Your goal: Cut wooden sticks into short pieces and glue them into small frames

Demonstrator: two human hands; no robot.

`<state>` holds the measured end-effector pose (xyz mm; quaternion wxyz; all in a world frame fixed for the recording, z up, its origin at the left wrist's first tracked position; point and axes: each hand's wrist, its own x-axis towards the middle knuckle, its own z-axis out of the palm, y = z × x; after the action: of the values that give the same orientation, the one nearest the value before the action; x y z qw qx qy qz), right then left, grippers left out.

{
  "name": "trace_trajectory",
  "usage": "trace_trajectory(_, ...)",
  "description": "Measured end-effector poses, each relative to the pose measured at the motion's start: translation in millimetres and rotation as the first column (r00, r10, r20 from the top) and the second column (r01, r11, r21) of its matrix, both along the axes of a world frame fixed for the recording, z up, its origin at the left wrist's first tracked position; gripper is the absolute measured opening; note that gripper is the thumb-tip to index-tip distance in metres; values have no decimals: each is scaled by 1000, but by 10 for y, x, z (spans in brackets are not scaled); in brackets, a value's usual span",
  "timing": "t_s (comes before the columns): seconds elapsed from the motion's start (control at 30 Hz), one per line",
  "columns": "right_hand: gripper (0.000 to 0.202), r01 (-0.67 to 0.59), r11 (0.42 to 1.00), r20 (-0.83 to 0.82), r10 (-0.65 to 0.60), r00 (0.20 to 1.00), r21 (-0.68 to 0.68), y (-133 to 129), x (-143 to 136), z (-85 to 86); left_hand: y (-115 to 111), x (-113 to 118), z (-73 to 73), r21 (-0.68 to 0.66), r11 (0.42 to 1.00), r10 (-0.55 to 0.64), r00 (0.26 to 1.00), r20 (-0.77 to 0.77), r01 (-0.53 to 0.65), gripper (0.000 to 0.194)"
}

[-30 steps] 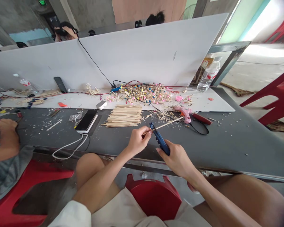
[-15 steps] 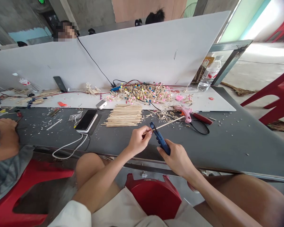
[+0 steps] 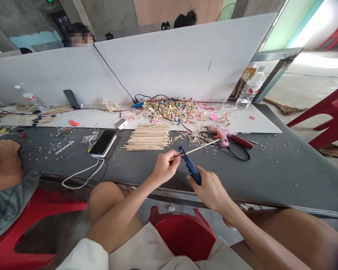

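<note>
Over the front of the table, my left hand (image 3: 166, 165) pinches a thin wooden stick (image 3: 201, 146) near its left end. The stick slants up to the right, its far end by the pink glue gun (image 3: 223, 137). My right hand (image 3: 209, 186) is wrapped round a blue-handled cutting tool, like pliers or nippers (image 3: 191, 167). The tool's head meets the stick just right of my left fingertips. Whether its jaws have bitten into the wood, I cannot tell. Behind my left hand lies a stack of similar wooden sticks (image 3: 147, 137).
A pile of stick pieces with coloured balls (image 3: 174, 109) lies along the white board (image 3: 169, 67). Left of the sticks are a phone on a white power bank (image 3: 103, 143) and its cable. A red-handled tool (image 3: 241, 141) lies right. Another person's hand (image 3: 7, 146) is at far left.
Both hands, the stick and the blue tool hold almost the same position. The view has shifted very slightly.
</note>
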<state>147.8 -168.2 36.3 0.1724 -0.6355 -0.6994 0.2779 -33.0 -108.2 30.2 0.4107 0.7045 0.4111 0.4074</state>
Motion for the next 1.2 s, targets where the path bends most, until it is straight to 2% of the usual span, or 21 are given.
trace_trajectory(0.23,20,9,1000,13,-10,1000,20,14,-7,-14,11,7,-19,10,1000,15,1000,-5,-15,32)
trace_trajectory(0.4,20,25,999,-23,-24,999,44,15,21,-25,13,9,-12,8,1000,22,999,-38,-22,40)
trace_trajectory(0.57,19,17,998,-77,-12,997,65,-13,40,21,0,21,26,-101,995,-15,1000,20,17,44)
trace_trajectory(0.67,21,12,997,-99,-5,995,72,-34,41,46,-10,33,19,-119,993,-3,999,39,7,45)
trace_trajectory(0.77,24,6,997,-109,2,994,81,-50,46,55,-16,44,-7,-91,996,16,999,28,-14,45)
trace_trajectory(1.0,26,7,998,-127,2,992,67,-53,47,59,-28,54,-11,91,995,46,999,-3,-46,36)
trace_trajectory(1.2,26,10,998,-111,-3,994,68,-43,38,43,-31,62,-31,105,992,68,998,15,-69,29)
